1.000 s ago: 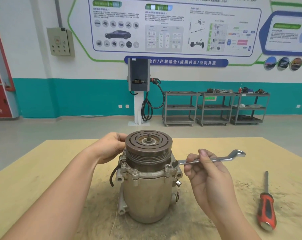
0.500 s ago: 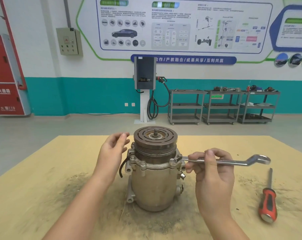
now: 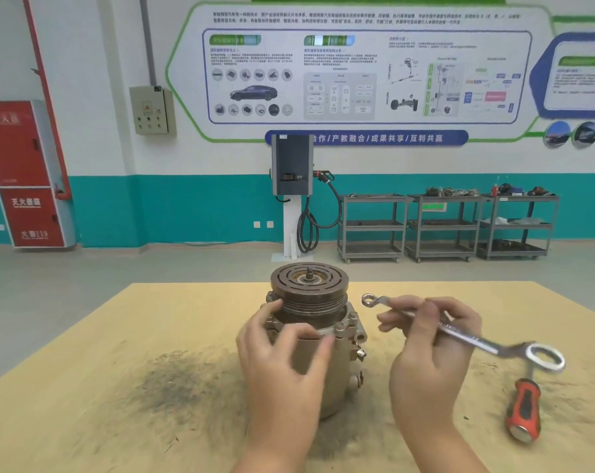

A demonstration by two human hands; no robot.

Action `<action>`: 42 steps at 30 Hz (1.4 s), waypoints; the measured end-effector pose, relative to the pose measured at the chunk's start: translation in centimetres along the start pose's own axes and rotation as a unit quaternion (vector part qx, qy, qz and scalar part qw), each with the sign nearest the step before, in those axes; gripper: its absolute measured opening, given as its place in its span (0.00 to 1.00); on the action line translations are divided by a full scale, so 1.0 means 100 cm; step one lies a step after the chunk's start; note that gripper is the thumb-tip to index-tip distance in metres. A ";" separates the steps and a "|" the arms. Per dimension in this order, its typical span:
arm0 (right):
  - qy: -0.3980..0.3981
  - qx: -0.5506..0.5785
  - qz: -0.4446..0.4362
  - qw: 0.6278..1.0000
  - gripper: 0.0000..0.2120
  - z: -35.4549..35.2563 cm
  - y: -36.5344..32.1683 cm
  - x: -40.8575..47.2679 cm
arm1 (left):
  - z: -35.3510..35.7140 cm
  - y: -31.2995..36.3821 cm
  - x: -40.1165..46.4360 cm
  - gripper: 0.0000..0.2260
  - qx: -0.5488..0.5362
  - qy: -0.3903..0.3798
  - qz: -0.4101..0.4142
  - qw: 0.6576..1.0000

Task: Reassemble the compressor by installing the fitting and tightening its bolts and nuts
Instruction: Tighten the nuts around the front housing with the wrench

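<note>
Here, on the far left, the yellow-brown wooden bench (image 3: 84, 387) carries a dark smear of grime in front of me. My left hand (image 3: 279, 363) is wrapped round the near side of the upright grey metal compressor (image 3: 337, 370), my fingers (image 3: 318, 336) curled against its bolted flange just below the dark grooved pulley (image 3: 309, 285) on top. The compressor stands on its base near the middle of the bench. To its right, my right hand (image 3: 429, 343) pinches the shank of the silver double-ended ring spanner (image 3: 459, 332), fingers closed on it. The spanner is tilted, its small ring up near the pulley but apart from it, its large ring lower and out to the right, blurred. Farther right, a red-and-black-handled screwdriver (image 3: 524, 411) lies on the bench, its handle end toward me.
</note>
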State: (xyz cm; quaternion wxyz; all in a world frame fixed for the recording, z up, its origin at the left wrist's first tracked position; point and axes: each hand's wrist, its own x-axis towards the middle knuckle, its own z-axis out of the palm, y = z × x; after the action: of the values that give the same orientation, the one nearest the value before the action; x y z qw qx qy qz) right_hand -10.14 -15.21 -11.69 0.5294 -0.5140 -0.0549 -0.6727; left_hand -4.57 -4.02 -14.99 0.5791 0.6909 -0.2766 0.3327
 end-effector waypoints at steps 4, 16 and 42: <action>0.074 0.089 0.208 0.971 0.07 -0.012 0.017 0.015 | 0.033 0.022 -0.006 0.09 0.110 0.005 -0.001 0.994; 0.006 0.179 0.316 0.932 0.06 -0.019 0.028 0.027 | 0.054 0.024 0.002 0.04 0.033 0.072 -0.125 0.989; -0.045 -0.090 0.020 0.995 0.07 0.000 0.022 -0.019 | -0.033 -0.050 0.057 0.02 -0.168 -0.056 -0.246 0.953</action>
State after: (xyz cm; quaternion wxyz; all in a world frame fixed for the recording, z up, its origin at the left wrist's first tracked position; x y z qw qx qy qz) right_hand -8.66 -14.93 -14.14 0.4910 -0.5902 -0.0074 -0.6407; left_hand 2.38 0.08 -13.30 0.7344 0.6476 -0.1824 0.0896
